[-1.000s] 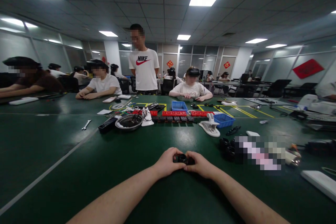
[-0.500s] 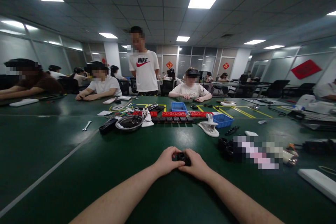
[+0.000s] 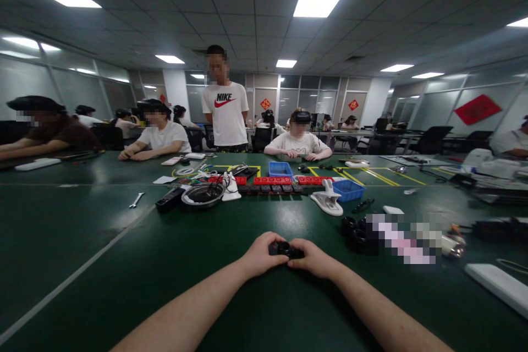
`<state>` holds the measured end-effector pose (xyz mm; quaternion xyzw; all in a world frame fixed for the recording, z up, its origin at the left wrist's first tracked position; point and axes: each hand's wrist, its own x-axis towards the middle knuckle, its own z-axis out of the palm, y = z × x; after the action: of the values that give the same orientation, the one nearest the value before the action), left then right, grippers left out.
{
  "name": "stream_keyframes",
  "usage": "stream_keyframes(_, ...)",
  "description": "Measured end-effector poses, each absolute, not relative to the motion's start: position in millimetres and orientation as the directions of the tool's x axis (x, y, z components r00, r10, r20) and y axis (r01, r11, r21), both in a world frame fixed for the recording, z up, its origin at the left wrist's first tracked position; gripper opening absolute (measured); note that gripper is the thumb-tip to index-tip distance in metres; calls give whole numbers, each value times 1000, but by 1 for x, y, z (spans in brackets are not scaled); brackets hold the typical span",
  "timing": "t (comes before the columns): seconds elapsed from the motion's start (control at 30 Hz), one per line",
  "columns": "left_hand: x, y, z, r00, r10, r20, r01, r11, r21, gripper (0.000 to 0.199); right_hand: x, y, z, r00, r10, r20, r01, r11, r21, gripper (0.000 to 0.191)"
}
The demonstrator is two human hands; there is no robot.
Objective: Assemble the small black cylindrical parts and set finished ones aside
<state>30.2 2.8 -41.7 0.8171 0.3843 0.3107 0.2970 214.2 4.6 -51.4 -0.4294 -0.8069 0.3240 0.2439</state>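
Observation:
A small black object (image 3: 284, 248) with a round raised part lies low over the green table, between my two hands. My left hand (image 3: 264, 256) grips its left side, the thumb along the near edge. On its right side, the fingers and thumb of my right hand (image 3: 310, 257) are closed round it. The undersides of both hands and part of the object are hidden.
Ahead are red sockets (image 3: 272, 180), a blue tray (image 3: 348, 191), a white clamp base (image 3: 328, 201) and a round metal dish (image 3: 202, 195). Black round parts (image 3: 353, 234) lie right; a wrench (image 3: 137, 200) lies left. A person (image 3: 299, 140) sits opposite.
My right hand has shifted slightly to the right along the black object, showing more of it between my hands. My left hand keeps its hold.

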Motion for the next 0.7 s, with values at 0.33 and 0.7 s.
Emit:
stream_keyframes(0.33,37,1,-46,417,865,277,499,-473,726,29,208,3,-53,-415,901,124,696,402,-595,24)
stream_keyframes(0.7,39,0,-48,350,894,279,518,-433,737,28,194,-9,-54,-320,906,277,831,409,-377,37)
